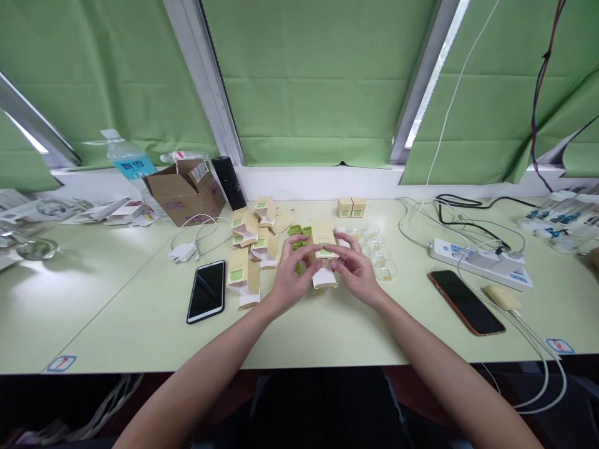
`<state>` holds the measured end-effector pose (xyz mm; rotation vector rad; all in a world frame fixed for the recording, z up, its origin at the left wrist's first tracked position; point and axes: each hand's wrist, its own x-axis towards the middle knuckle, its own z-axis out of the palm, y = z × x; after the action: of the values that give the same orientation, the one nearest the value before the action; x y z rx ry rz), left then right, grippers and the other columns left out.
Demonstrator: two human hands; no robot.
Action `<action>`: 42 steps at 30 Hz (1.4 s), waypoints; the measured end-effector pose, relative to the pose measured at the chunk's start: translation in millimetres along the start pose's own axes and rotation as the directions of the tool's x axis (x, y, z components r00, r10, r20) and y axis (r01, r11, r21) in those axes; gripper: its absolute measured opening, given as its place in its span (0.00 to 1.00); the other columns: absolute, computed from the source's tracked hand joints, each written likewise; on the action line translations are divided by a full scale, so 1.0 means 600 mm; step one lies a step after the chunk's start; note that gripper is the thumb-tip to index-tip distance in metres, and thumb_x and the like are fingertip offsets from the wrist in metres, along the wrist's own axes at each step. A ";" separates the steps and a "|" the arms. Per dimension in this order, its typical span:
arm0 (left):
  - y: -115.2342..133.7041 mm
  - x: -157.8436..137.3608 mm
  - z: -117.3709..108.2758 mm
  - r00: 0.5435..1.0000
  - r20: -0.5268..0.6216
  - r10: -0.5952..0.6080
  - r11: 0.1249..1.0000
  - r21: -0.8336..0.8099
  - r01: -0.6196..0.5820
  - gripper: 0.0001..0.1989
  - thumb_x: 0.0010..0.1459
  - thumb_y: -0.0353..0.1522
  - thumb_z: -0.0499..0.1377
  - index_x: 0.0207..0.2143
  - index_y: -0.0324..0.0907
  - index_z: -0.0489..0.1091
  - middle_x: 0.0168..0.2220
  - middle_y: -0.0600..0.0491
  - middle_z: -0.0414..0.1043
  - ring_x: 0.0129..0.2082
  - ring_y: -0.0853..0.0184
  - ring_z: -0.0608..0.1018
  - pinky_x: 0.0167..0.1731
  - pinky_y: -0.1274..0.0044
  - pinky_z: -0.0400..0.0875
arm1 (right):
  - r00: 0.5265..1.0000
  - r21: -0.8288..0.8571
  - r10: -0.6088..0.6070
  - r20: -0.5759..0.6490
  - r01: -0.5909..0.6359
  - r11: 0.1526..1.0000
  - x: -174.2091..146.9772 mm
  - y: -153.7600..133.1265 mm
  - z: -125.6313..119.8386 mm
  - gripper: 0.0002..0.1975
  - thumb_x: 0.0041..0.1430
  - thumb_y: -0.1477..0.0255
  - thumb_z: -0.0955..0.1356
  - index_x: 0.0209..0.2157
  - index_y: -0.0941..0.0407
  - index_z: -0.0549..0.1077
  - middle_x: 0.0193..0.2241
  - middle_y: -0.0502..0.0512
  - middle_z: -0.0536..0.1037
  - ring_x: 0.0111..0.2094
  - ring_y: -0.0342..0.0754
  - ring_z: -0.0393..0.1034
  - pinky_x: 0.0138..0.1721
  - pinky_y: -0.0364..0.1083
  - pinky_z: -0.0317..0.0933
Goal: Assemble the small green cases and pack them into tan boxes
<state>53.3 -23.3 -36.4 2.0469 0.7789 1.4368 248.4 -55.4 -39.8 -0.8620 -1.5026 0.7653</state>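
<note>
Both my left hand (298, 269) and my right hand (354, 265) grip a small beige carton (323, 232) with a green label, one hand on each side. Its white-lined end flap (324, 278) hangs out toward me. Left of it lie several more beige cartons (236, 272) with their flaps open. Green cups (296, 230) stand behind my left hand, partly hidden by it. Clear round plastic containers (381, 254) sit beside my right hand, some with yellowish contents. Farther back, two closed beige boxes (350, 207) stand side by side.
A phone (206, 292) and a white charger (183, 252) lie to the left. Behind them stand an open cardboard box (187, 193), a black cylinder (229, 183) and a large bottle (133, 163). A second phone (465, 302), a power strip (480, 264) and loose cables occupy the right.
</note>
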 end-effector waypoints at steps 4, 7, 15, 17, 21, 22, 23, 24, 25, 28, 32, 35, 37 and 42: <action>0.001 -0.003 -0.004 1.000 0.022 -0.008 1.000 -0.004 0.008 0.15 0.68 0.40 0.62 0.55 0.49 0.75 0.59 0.46 0.61 0.34 0.72 0.74 0.45 0.68 0.80 | 1.000 -0.020 -0.016 0.002 0.016 1.000 0.001 0.002 -0.001 0.15 0.69 0.60 0.70 0.55 0.43 0.81 0.66 0.59 0.61 0.43 0.47 0.76 0.41 0.51 0.78; 0.001 -0.003 -0.013 0.994 0.111 0.014 0.999 -0.036 -0.010 0.20 0.69 0.39 0.58 0.62 0.51 0.71 0.62 0.43 0.58 0.46 0.62 0.76 0.50 0.63 0.78 | 1.000 -0.024 -0.008 0.003 0.008 1.000 0.002 0.003 -0.005 0.16 0.69 0.60 0.70 0.56 0.44 0.80 0.67 0.60 0.60 0.34 0.41 0.73 0.41 0.52 0.78; -0.004 -0.001 -0.018 0.951 0.306 0.042 0.991 -0.135 -0.001 0.39 0.64 0.46 0.62 0.74 0.57 0.54 0.71 0.41 0.47 0.71 0.42 0.59 0.66 0.48 0.64 | 0.998 -0.028 0.001 -0.062 -0.003 1.000 0.006 -0.002 -0.008 0.17 0.68 0.57 0.71 0.55 0.46 0.80 0.67 0.61 0.61 0.29 0.37 0.70 0.42 0.54 0.78; -0.003 -0.002 -0.016 0.952 0.304 0.037 0.990 -0.142 0.007 0.42 0.63 0.50 0.63 0.74 0.57 0.53 0.71 0.41 0.47 0.71 0.42 0.58 0.66 0.48 0.63 | 0.998 -0.029 -0.003 -0.061 0.001 1.000 0.006 0.000 -0.007 0.17 0.68 0.57 0.71 0.55 0.46 0.80 0.67 0.60 0.60 0.29 0.37 0.70 0.42 0.53 0.78; -0.001 -0.003 -0.012 0.968 0.250 0.000 0.990 -0.137 0.035 0.38 0.64 0.51 0.63 0.72 0.56 0.57 0.70 0.42 0.50 0.71 0.46 0.59 0.66 0.53 0.66 | 1.000 -0.046 0.006 -0.027 -0.007 0.999 0.005 0.003 -0.007 0.19 0.68 0.56 0.71 0.57 0.45 0.79 0.67 0.60 0.59 0.31 0.38 0.71 0.43 0.52 0.78; -0.002 -0.004 -0.010 0.973 0.230 -0.007 0.989 -0.143 0.041 0.36 0.64 0.51 0.63 0.71 0.56 0.59 0.69 0.42 0.51 0.71 0.46 0.59 0.65 0.54 0.67 | 1.000 -0.049 0.005 -0.012 -0.006 0.999 0.004 0.003 -0.007 0.20 0.68 0.56 0.71 0.58 0.45 0.78 0.67 0.60 0.59 0.33 0.39 0.72 0.44 0.52 0.78; -0.004 -0.004 -0.008 0.978 0.207 -0.012 0.987 -0.153 0.045 0.35 0.64 0.51 0.63 0.69 0.56 0.61 0.68 0.42 0.52 0.70 0.47 0.60 0.64 0.56 0.68 | 1.000 -0.051 0.001 0.005 -0.001 0.999 0.004 0.003 -0.008 0.20 0.68 0.56 0.71 0.59 0.44 0.78 0.68 0.60 0.58 0.35 0.41 0.74 0.45 0.52 0.78; -0.006 -0.004 -0.006 0.983 0.184 -0.016 0.985 -0.166 0.047 0.33 0.64 0.51 0.63 0.68 0.55 0.62 0.67 0.43 0.53 0.69 0.48 0.61 0.63 0.57 0.69 | 1.000 -0.050 -0.006 0.021 0.007 0.999 0.003 0.002 -0.008 0.20 0.69 0.56 0.71 0.59 0.44 0.78 0.68 0.59 0.58 0.40 0.43 0.75 0.47 0.52 0.78; -0.008 -0.005 -0.004 0.987 0.161 -0.021 0.983 -0.178 0.049 0.32 0.65 0.51 0.62 0.67 0.55 0.63 0.67 0.43 0.53 0.67 0.49 0.63 0.62 0.58 0.70 | 0.999 -0.046 -0.014 0.037 0.015 0.999 0.002 0.001 -0.008 0.21 0.69 0.55 0.70 0.59 0.44 0.77 0.68 0.59 0.58 0.45 0.47 0.76 0.48 0.53 0.78; -0.011 -0.005 -0.001 0.993 0.111 -0.045 0.979 -0.194 0.066 0.28 0.66 0.52 0.60 0.63 0.52 0.66 0.64 0.43 0.56 0.59 0.54 0.70 0.58 0.61 0.72 | 0.997 -0.018 -0.017 0.070 0.018 1.000 0.000 -0.004 -0.007 0.22 0.68 0.53 0.70 0.60 0.44 0.78 0.67 0.60 0.58 0.59 0.54 0.71 0.52 0.53 0.76; -0.010 -0.005 0.001 0.994 0.087 -0.068 0.975 -0.204 0.085 0.26 0.66 0.52 0.60 0.60 0.51 0.67 0.61 0.44 0.58 0.55 0.57 0.71 0.56 0.63 0.72 | 0.995 0.003 0.017 0.100 -0.018 1.000 -0.003 -0.009 -0.005 0.24 0.68 0.51 0.69 0.60 0.44 0.77 0.68 0.60 0.56 0.58 0.55 0.71 0.53 0.54 0.76; -0.010 -0.005 0.001 0.995 0.073 -0.073 0.974 -0.211 0.087 0.25 0.66 0.52 0.59 0.59 0.51 0.67 0.60 0.44 0.59 0.54 0.57 0.72 0.56 0.63 0.71 | 0.993 0.005 0.016 0.117 -0.017 1.000 -0.004 -0.010 -0.003 0.24 0.68 0.51 0.70 0.61 0.44 0.77 0.68 0.61 0.56 0.57 0.56 0.71 0.51 0.55 0.76; -0.011 -0.005 0.001 0.995 0.066 -0.070 0.976 -0.203 0.082 0.24 0.66 0.51 0.59 0.58 0.50 0.67 0.60 0.44 0.59 0.55 0.57 0.71 0.56 0.64 0.71 | 0.993 0.005 0.013 0.117 -0.014 1.000 -0.004 -0.011 -0.002 0.24 0.67 0.52 0.70 0.61 0.44 0.78 0.67 0.60 0.56 0.57 0.56 0.70 0.50 0.56 0.77; -0.013 -0.005 0.001 0.996 0.061 -0.072 0.978 -0.194 0.083 0.23 0.66 0.50 0.59 0.57 0.50 0.67 0.60 0.45 0.60 0.54 0.57 0.72 0.53 0.65 0.72 | 0.993 -0.010 0.006 0.115 -0.005 1.000 -0.006 -0.013 0.001 0.23 0.67 0.54 0.71 0.60 0.44 0.78 0.68 0.59 0.56 0.59 0.58 0.68 0.50 0.56 0.77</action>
<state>51.9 -19.7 -44.0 1.8775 0.6595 1.3531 247.1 -62.3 -34.7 -0.8412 -1.6079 0.8239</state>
